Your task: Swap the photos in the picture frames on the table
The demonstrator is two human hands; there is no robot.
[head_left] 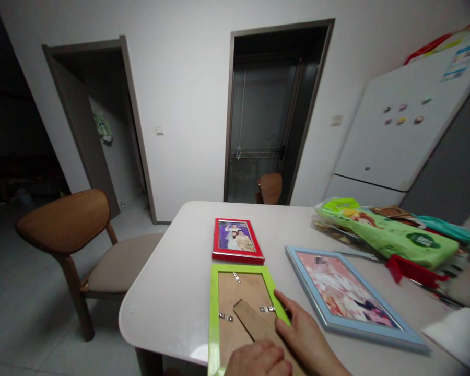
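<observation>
A green picture frame point(214, 297) lies face down on the table, its brown backing board point(229, 290) and easel stand point(254, 318) facing up. Several small metal clips point(267, 309) sit along the board's edges. My right hand point(303, 331) grips the right side of this frame, thumb over the backing. At the bottom of the view, my left hand point(258, 359) is closed with curled fingers over the lower backing near the stand; what its fingertips hold is hidden. Just beyond lies a red picture frame point(238, 257), photo up. To the right is a larger blue picture frame point(360, 334), also photo up.
The white table point(168, 292) has a rounded left corner. A green package point(391, 232), a red-handled item point(415, 271) and white tissue point(458, 334) crowd its right side. One wooden chair point(66, 224) stands left, another chair point(270, 188) behind. A fridge point(391, 146) stands at the back right.
</observation>
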